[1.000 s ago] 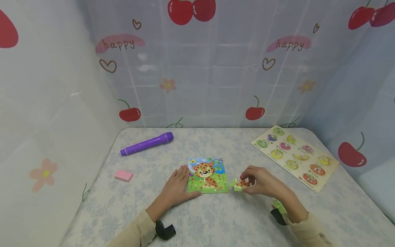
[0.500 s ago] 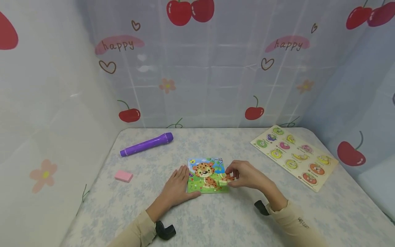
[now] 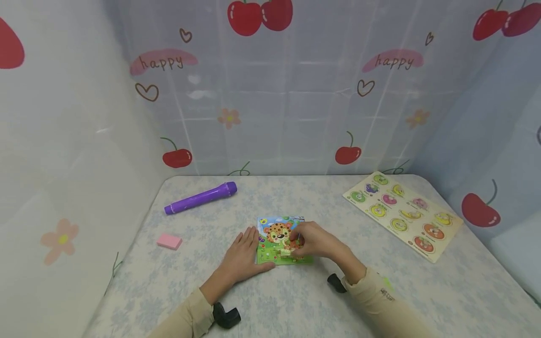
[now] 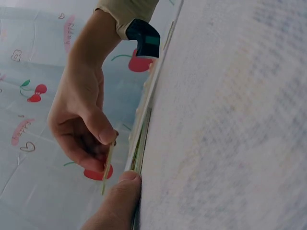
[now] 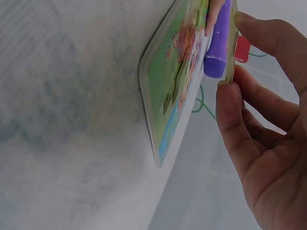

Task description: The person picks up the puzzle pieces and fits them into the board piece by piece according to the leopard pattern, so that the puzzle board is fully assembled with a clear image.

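A square leopard puzzle board (image 3: 266,258) lies on the table in front of me. My left hand (image 3: 243,256) rests flat at its left edge, fingers extended, thumb along the near corner. Over the board, my right hand (image 3: 319,241) pinches a thin puzzle piece (image 4: 109,160) between thumb and fingertips. The left wrist view shows that piece raised off the board, with a gap beneath it. Seen from the right wrist, the piece (image 5: 232,48) is edge-on, so its picture is hidden there. The right fingers cover part of the board in the head view.
A purple toy microphone (image 3: 201,198) lies at the back left, with a pink block (image 3: 169,241) nearer me. On the right is a fruit puzzle board (image 3: 403,216). A green piece (image 3: 388,283) is partly hidden behind the right sleeve. Curtains surround the table (image 3: 270,305).
My right hand has carried the puzzle piece leftward, from beside the board to above its middle. The left hand stays in place.
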Demonstrator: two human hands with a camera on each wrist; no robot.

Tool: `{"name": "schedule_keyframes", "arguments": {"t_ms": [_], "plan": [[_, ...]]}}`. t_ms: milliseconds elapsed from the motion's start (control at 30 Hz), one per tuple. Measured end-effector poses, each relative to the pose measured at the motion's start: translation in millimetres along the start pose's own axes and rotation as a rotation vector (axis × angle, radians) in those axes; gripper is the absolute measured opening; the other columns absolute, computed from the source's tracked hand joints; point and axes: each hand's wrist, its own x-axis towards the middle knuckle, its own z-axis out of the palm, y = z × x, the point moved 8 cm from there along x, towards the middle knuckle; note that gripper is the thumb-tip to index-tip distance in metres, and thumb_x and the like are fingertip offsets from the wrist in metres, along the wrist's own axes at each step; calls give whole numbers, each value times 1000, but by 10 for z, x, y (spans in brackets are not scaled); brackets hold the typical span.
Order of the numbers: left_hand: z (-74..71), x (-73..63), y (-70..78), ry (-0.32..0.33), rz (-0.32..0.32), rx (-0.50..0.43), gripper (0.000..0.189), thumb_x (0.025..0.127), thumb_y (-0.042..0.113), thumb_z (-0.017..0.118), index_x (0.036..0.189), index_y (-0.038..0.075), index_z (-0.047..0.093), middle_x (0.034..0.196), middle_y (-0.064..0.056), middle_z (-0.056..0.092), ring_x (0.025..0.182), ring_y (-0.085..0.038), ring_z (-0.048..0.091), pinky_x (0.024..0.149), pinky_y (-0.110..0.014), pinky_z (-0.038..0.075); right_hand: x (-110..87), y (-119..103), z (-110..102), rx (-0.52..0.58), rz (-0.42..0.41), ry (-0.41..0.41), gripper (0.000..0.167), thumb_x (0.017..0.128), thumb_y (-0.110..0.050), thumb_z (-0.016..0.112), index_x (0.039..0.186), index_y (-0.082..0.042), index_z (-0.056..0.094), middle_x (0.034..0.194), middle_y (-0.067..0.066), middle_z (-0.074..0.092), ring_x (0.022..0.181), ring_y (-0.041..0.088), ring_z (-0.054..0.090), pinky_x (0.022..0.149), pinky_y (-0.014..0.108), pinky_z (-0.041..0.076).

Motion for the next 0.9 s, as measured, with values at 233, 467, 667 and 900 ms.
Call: {"name": "schedule_keyframes", "arguments": {"t_ms": [233, 467, 667, 900], "plan": [[21, 8, -4, -3, 1, 0, 114, 81, 83, 42, 154, -2, 19, 162, -18, 19, 151, -30, 18, 122, -49, 22, 111, 6, 143, -16, 47, -60, 27, 76, -19, 83, 99, -8, 72, 90, -1, 68, 70, 5, 53, 62, 20, 47], [-4, 11, 16, -3, 3, -7, 114, 81, 82, 44, 154, -2, 19, 162, -19, 19, 151, -30, 18, 122, -49, 22, 123, 13, 183, -19, 56, -87, 28, 77, -20, 83, 100, -8, 72, 92, 1, 67, 69, 5, 52, 61, 20, 47], [-6, 4, 12, -7, 1, -1, 113, 82, 81, 45, 154, -2, 20, 161, -19, 20, 151, -30, 19, 122, -49, 22, 125, 20, 192, -24, 46, -92, 29, 77, -19, 83, 100, -7, 72, 93, 2, 68, 70, 5, 52, 62, 20, 47], [2, 5, 2, -8, -1, -2, 113, 82, 82, 43, 154, -3, 19, 161, -19, 20, 151, -30, 19, 122, -49, 22, 135, 30, 207, -24, 47, -99, 30, 76, -19, 84, 101, -7, 73, 93, 2, 69, 73, 8, 56, 64, 21, 49]]}}
